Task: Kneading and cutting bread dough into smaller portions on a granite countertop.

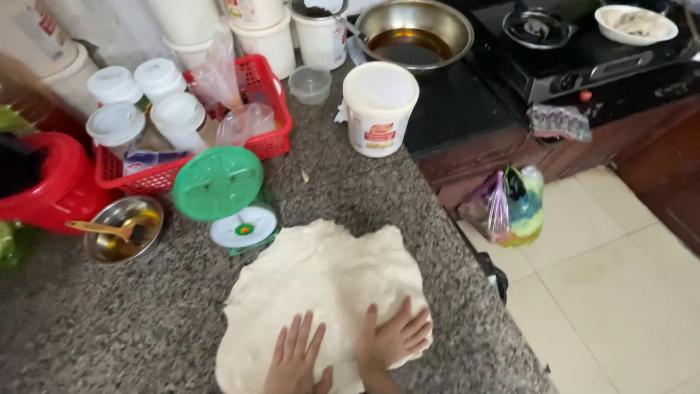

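Two hands flat on the dough (321, 284), low in the view. Left hand (297, 359): fingers spread wide, palm down, wrist cut off by the bottom edge. Right hand (394, 340): fingers closer together, pressed on the dough's right lip, holding nothing. Dough lies spread on the grey counter (117, 328), near its front edge; lower part runs out of frame. Just behind it, a green scale (222, 191), dial partly hidden under its pan. Steel bowl (124, 228) to the left, with what may be oil and a brush; blurred. Red basket (262, 117) of lidded jars behind. White bucket (379, 108) well apart, shut.
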